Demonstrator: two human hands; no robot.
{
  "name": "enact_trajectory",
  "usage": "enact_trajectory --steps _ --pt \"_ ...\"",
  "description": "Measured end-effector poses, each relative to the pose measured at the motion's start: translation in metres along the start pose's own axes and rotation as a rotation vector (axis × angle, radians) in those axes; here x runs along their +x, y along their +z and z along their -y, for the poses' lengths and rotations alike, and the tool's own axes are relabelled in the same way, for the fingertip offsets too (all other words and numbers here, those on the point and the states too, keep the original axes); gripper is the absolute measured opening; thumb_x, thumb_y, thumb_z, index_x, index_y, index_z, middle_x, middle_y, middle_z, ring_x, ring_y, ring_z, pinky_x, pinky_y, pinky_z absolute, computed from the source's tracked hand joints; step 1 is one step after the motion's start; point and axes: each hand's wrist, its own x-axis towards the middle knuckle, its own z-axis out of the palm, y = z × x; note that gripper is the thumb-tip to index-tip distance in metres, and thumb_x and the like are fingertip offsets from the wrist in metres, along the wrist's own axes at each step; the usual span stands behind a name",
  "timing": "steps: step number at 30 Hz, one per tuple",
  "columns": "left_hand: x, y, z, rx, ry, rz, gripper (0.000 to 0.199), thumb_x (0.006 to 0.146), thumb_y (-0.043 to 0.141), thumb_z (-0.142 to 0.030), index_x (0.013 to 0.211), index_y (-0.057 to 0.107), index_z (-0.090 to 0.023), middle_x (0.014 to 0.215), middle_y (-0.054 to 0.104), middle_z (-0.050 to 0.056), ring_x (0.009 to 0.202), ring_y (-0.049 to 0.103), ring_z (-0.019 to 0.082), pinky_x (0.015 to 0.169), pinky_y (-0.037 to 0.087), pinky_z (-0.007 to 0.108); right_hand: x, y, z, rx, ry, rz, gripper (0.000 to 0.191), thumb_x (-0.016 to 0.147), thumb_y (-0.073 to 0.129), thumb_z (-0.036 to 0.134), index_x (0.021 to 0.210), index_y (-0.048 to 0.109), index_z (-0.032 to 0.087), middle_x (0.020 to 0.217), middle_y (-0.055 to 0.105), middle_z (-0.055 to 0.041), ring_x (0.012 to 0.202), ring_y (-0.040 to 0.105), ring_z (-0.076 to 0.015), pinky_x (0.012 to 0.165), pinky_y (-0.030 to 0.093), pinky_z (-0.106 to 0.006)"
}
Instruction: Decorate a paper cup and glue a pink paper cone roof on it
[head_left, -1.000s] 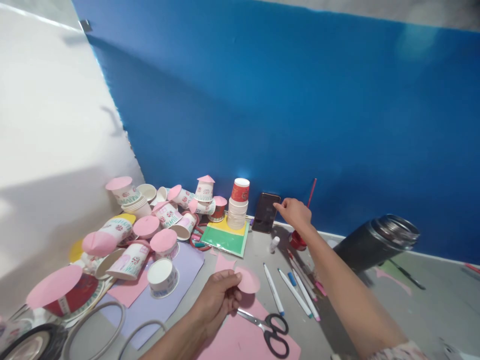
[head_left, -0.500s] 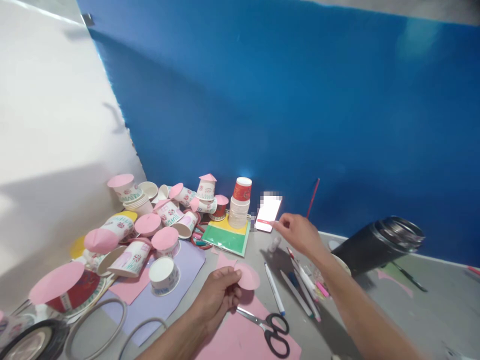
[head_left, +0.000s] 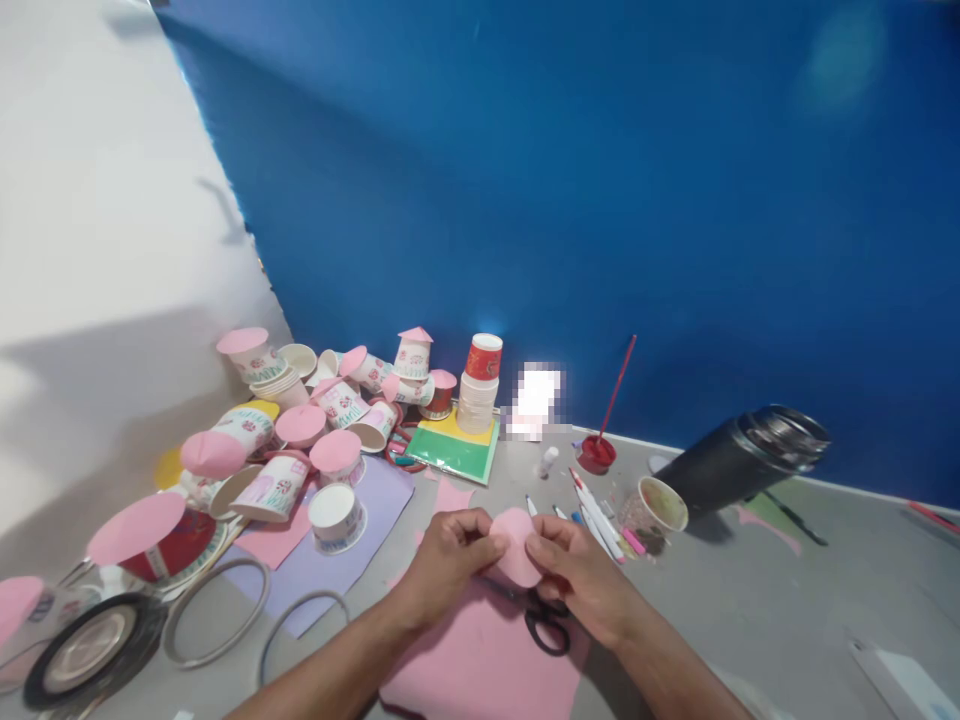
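Observation:
Between my two hands is a small pink paper circle (head_left: 516, 546). My left hand (head_left: 454, 560) pinches its left edge between thumb and fingers, while my right hand (head_left: 576, 566) grips the right edge the same way. Below them lies a sheet of pink paper (head_left: 480, 660), with black-handled scissors (head_left: 547, 632) on it, their blades partly hidden by my hands. To the left, a white paper cup (head_left: 335, 515) stands on a purple sheet (head_left: 300, 600). Beyond my right hand are several markers (head_left: 598, 520).
Decorated paper cups with pink paper tops (head_left: 300, 428) crowd the left. A cup stack (head_left: 478, 400) stands on a green-and-yellow packet (head_left: 454, 452). A bright phone (head_left: 536, 400) leans at the back wall. A black flask (head_left: 735, 460) lies tilted near a paper cup (head_left: 655, 505); a tape roll (head_left: 94, 650) sits front left.
My right hand has come back from near the phone and now holds the paper circle along with my left hand. The circle is raised slightly, over the scissors. The view has shifted a little.

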Motion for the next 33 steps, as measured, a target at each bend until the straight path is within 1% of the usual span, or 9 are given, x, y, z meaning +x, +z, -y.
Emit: enact_trajectory --steps 7,12,18,23,25,27,30,32,33 --pt "-0.002 0.008 -0.003 -0.333 -0.155 0.064 0.052 0.073 0.082 -0.064 0.073 0.070 -0.013 0.058 0.065 0.004 0.051 0.060 0.016 0.055 0.050 0.029 -0.004 0.004 -0.002 0.147 -0.002 -0.124 0.054 0.056 0.098 0.055 0.074 0.065 0.017 0.059 0.050 0.0048 0.051 0.035 -0.0049 0.044 0.022 -0.018" --pt "0.000 0.008 0.005 -0.295 -0.197 0.039 0.048 0.063 0.094 -0.051 0.071 0.069 -0.011 0.063 0.070 0.007 0.052 0.062 0.015 0.053 0.049 0.026 -0.004 0.003 -0.008 0.105 -0.005 -0.124 0.052 0.057 0.096 0.055 0.070 0.064 0.016 0.054 0.048 0.0052 0.048 0.036 -0.0053 0.042 0.024 -0.018" --pt "0.002 0.005 0.000 -0.263 -0.178 0.009 0.047 0.061 0.096 -0.046 0.064 0.064 -0.012 0.058 0.066 0.004 0.053 0.064 0.015 0.056 0.051 0.026 -0.007 -0.001 -0.009 -0.015 -0.110 -0.158 0.054 0.071 0.088 0.058 0.105 0.070 0.020 0.067 0.058 0.0040 0.051 0.043 -0.0074 0.045 0.029 -0.019" --pt "0.001 0.004 -0.013 -0.223 -0.162 -0.006 0.042 0.067 0.094 -0.044 0.074 0.067 -0.013 0.070 0.069 0.003 0.060 0.067 0.014 0.060 0.054 0.024 -0.010 -0.005 -0.005 -0.132 -0.161 -0.182 0.041 0.071 0.087 0.054 0.080 0.069 0.018 0.060 0.052 0.0038 0.049 0.039 -0.0093 0.045 0.028 -0.024" --pt "-0.002 0.004 -0.016 -0.267 -0.209 -0.041 0.040 0.077 0.088 -0.048 0.093 0.068 -0.017 0.085 0.074 0.005 0.069 0.072 0.017 0.063 0.059 0.028 -0.013 -0.002 -0.006 -0.236 -0.292 -0.281 0.030 0.078 0.084 0.044 0.075 0.067 0.020 0.063 0.053 0.0035 0.055 0.042 -0.0104 0.052 0.033 -0.025" --pt "-0.005 0.004 -0.018 -0.394 -0.342 -0.003 0.043 0.086 0.077 -0.056 0.105 0.065 -0.020 0.096 0.075 0.007 0.076 0.076 0.022 0.067 0.063 0.037 -0.016 0.003 -0.009 -0.505 -0.546 -0.346 0.021 0.087 0.078 0.035 0.075 0.068 0.021 0.070 0.061 0.0001 0.065 0.051 -0.0138 0.063 0.041 -0.028" --pt "-0.010 0.005 -0.019 -0.593 -0.489 0.081 0.045 0.097 0.060 -0.060 0.106 0.064 -0.016 0.085 0.075 0.009 0.072 0.076 0.025 0.064 0.063 0.040 -0.021 0.009 -0.017 -0.995 -0.911 -0.262 0.018 0.094 0.072 0.037 0.085 0.073 0.021 0.084 0.073 -0.0067 0.080 0.063 -0.0205 0.074 0.048 -0.033" --pt "-0.011 0.006 -0.020 -0.640 -0.495 0.067 0.045 0.101 0.054 -0.057 0.105 0.065 -0.014 0.083 0.075 0.010 0.073 0.077 0.027 0.064 0.063 0.040 -0.020 0.007 -0.018 -1.116 -0.948 -0.235 0.020 0.094 0.071 0.041 0.091 0.074 0.021 0.087 0.075 -0.0081 0.081 0.066 -0.0219 0.074 0.050 -0.033" --pt "-0.011 0.005 -0.021 -0.646 -0.503 0.062 0.045 0.102 0.052 -0.056 0.106 0.066 -0.013 0.087 0.077 0.012 0.077 0.078 0.029 0.067 0.064 0.043 -0.018 0.003 -0.016 -1.128 -0.896 -0.281 0.021 0.095 0.069 0.041 0.092 0.073 0.021 0.086 0.075 -0.0076 0.080 0.067 -0.0216 0.074 0.050 -0.033"
